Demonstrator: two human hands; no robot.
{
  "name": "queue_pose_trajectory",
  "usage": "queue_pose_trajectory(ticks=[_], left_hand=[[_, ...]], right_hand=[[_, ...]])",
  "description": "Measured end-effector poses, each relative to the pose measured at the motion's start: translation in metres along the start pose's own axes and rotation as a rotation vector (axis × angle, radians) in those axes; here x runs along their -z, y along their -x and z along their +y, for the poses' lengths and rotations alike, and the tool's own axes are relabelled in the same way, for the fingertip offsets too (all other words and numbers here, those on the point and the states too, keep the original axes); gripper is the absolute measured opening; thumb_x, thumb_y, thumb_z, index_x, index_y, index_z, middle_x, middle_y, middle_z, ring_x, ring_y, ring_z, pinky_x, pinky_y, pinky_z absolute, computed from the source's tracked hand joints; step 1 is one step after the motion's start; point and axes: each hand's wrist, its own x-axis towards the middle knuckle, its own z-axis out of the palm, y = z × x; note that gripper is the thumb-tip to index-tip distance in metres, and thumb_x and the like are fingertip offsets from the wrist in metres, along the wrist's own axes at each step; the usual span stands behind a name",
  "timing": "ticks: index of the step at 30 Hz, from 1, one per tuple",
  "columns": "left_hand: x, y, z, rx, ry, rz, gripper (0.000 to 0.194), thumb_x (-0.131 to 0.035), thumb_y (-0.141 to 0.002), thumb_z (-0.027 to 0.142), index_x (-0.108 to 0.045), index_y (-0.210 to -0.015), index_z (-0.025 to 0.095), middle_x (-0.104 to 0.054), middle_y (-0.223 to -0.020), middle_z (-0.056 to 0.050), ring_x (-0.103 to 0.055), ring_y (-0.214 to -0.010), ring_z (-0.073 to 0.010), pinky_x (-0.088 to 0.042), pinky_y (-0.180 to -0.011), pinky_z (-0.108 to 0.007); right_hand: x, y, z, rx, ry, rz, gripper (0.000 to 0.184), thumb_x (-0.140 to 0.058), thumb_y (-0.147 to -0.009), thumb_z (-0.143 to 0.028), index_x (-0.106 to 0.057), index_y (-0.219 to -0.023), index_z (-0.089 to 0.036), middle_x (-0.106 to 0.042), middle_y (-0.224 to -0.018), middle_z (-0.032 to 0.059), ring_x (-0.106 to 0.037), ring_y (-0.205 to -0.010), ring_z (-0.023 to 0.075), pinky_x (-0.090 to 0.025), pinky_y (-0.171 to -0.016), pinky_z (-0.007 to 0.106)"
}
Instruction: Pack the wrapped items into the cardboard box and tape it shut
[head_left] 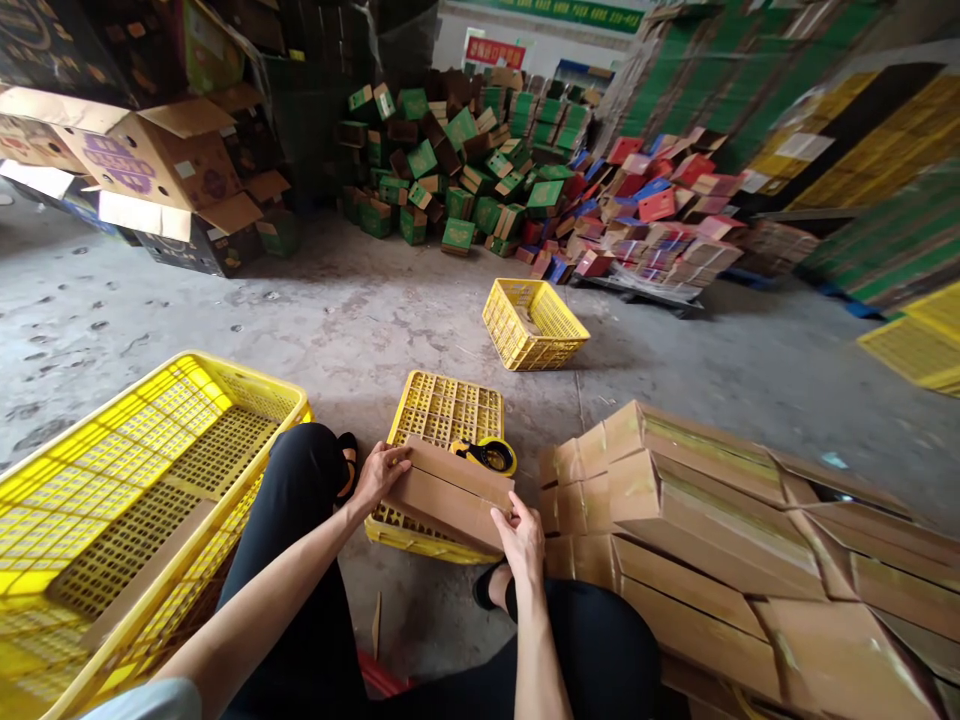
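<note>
Between my hands, a narrow brown cardboard box [448, 492] with a dark seam along its top rests over an upturned yellow crate [442, 400]. My left hand [381, 474] grips its left end, fingers curled over the edge. At the right end, my right hand [519, 535] holds the box with thumb and fingers bent around its corner. Just behind the box, a tape dispenser [487, 455] with a yellow roll lies on the crate. Its handle side is partly hidden by the box.
A large yellow crate [247, 375] with a cardboard piece inside stands at my left. Stacked flat cardboard boxes [720, 520] fill my right. Ahead is a smaller yellow crate [536, 345]; beyond it lie heaps of green boxes [457, 235] and red boxes [658, 205].
</note>
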Motion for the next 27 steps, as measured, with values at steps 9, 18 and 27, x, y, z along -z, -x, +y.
queue_pose_trajectory(ticks=[9,18,27], left_hand=[[-0.002,-0.004,-0.006,0.045,0.016,0.008,0.035,-0.074,-0.086,0.033,-0.081,-0.118,0.02,-0.064,-0.096,-0.004,-0.064,-0.079,-0.019,-0.055,-0.081,-0.033],[-0.003,0.0,-0.005,0.017,0.016,0.015,0.037,-0.074,-0.089,0.036,-0.081,-0.121,0.02,-0.06,-0.094,-0.004,-0.063,-0.077,-0.0187,-0.055,-0.082,-0.034],[-0.001,0.0,-0.006,0.056,0.093,-0.007,0.042,-0.08,-0.082,0.034,-0.082,-0.122,0.021,-0.06,-0.097,-0.004,-0.065,-0.086,-0.021,-0.055,-0.089,-0.037]], right_hand=[[-0.003,0.002,0.006,-0.1,-0.225,0.046,0.062,-0.069,-0.069,-0.043,-0.081,-0.123,-0.015,-0.07,-0.098,0.0078,-0.065,-0.074,0.0215,-0.058,-0.08,0.038],[-0.004,0.007,0.002,-0.105,-0.152,0.077,0.062,-0.067,-0.069,-0.043,-0.083,-0.123,-0.016,-0.073,-0.102,0.0091,-0.062,-0.07,0.0202,-0.056,-0.081,0.037],[-0.003,0.011,-0.007,-0.052,-0.097,0.084,0.06,-0.063,-0.074,-0.044,-0.082,-0.123,-0.015,-0.073,-0.105,0.0107,-0.061,-0.072,0.0212,-0.055,-0.082,0.037]])
